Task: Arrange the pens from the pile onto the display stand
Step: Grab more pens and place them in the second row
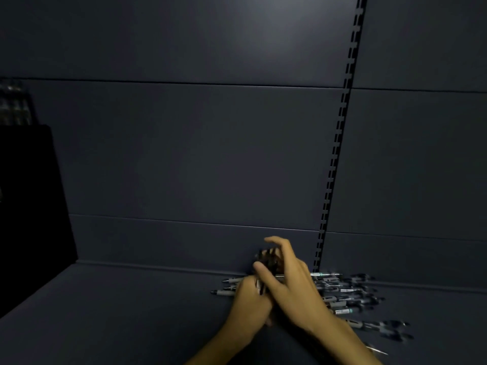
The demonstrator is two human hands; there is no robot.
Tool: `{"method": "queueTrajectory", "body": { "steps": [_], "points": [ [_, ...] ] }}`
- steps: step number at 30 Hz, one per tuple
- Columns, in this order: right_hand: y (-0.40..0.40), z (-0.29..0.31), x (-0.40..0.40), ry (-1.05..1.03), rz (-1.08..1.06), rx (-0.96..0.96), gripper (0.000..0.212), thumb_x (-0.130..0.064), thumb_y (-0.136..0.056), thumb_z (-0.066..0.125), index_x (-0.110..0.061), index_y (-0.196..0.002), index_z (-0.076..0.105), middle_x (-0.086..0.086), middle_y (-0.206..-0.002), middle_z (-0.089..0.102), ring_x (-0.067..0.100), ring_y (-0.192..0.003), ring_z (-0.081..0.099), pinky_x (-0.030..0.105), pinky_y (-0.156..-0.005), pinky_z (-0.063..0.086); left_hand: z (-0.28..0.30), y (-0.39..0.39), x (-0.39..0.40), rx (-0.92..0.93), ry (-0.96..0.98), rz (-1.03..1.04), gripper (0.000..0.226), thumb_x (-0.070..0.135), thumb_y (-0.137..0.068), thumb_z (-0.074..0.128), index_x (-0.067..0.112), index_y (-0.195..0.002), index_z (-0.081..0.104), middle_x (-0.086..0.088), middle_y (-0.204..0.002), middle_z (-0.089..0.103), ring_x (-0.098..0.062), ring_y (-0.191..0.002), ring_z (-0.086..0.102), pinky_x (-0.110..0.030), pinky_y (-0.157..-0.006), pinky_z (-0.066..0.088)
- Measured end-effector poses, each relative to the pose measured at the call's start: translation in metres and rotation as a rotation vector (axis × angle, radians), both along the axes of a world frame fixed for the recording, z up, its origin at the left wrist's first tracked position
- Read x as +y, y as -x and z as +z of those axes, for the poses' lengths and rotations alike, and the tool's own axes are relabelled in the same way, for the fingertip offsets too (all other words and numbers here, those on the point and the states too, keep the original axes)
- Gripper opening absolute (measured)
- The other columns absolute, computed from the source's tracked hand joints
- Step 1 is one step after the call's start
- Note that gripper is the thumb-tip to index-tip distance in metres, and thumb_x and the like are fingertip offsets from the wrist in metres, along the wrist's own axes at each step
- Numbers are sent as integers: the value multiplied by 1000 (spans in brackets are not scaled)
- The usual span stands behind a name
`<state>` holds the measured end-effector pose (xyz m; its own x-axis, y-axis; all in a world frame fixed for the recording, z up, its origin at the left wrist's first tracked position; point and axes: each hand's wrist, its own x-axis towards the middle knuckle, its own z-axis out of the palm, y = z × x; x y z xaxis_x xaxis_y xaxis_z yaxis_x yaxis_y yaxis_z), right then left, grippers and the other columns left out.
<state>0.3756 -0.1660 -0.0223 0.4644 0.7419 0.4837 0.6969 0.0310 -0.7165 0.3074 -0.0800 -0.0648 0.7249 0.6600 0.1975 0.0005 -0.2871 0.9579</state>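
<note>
A pile of grey and black pens (pixel 345 293) lies on the dark shelf near the back panel, right of centre. Both hands are over the pile's left end. My left hand (pixel 247 306) grips the lower end of a bunch of dark pens (pixel 267 262) that stands upright. My right hand (pixel 292 280) wraps around the same bunch from the right, thumb in front, index finger raised above it. The black display stand (pixel 29 196) rises at the far left edge, with clear slots (pixel 14 105) at its top.
The shelf surface (pixel 131 312) stretches between the stand and the pile. A slotted upright rail (pixel 340 143) runs down the dark back panel to just behind the pile. More pens (pixel 379 327) lie scattered at the right, near my right forearm.
</note>
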Motion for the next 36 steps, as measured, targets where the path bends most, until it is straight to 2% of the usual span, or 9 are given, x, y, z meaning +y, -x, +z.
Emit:
{"method": "queueTrajectory", "body": {
  "steps": [2,5,9,14,18,25,30,33,36],
  "points": [
    [-2,5,0,-54,-33,153,37,-35,-91,72,-32,-121,51,-7,-96,71,3,-91,68,20,-79,54,5,4,4,-41,14,40,22,11,-94,62,21,-77,73,7,-65,72,-9,-59,66,-19,-52,46],
    [-5,13,-1,-93,-96,255,22,-33,-85,78,-22,-98,65,-2,-84,74,5,-79,70,19,-69,54,14,10,20,10,36,122,31,18,-86,72,18,-59,57,6,-52,57,-12,-52,50,-27,-53,39],
    [0,14,5,-27,-25,277,23,-35,-83,80,-15,-75,71,2,-71,73,10,-67,67,25,-66,55,28,25,31,163,-93,110,29,31,-83,74,8,-67,65,0,-58,63,-10,-54,55,-28,-54,41],
    [18,18,20,-8,60,313,24,-36,-85,78,-14,-75,74,7,-73,74,15,-67,64,35,-71,55,47,50,47,265,-324,119,25,30,-83,71,6,-76,69,-3,-69,68,-12,-65,62,-26,-58,45],
    [42,20,44,-40,32,340,41,-56,-72,77,-15,-74,72,15,-75,72,14,-67,60,35,-69,52,58,76,71,309,-415,97,22,32,-78,65,12,-72,63,-7,-77,71,-25,-81,67,-31,-64,45],
    [111,29,106,-143,-46,400,33,-23,-87,77,-12,-62,59,9,-62,63,15,-62,58,30,-60,51,72,140,135,313,-466,31,20,37,-79,70,17,-83,71,-4,-87,74,-26,-86,69,-32,-70,51],
    [161,38,149,-266,-152,518,34,-13,-90,72,-9,-65,49,9,-56,54,18,-58,60,43,-67,56,79,182,179,316,-520,6,25,42,-83,70,17,-86,71,-6,-91,75,-26,-94,67,-32,-72,47],
    [184,44,161,-316,-155,563,32,-8,-91,70,-7,-68,48,12,-59,53,16,-57,58,35,-63,55,85,200,190,303,-532,0,25,40,-85,68,14,-86,71,-8,-92,74,-28,-95,66,-31,-70,44],
    [200,49,163,-314,-85,560,29,-3,-88,72,-7,-68,51,7,-57,58,15,-57,59,28,-60,53,89,215,194,289,-521,-9,26,35,-85,65,15,-69,61,-8,-82,71,-29,-90,67,-31,-63,39]
  ]
}}
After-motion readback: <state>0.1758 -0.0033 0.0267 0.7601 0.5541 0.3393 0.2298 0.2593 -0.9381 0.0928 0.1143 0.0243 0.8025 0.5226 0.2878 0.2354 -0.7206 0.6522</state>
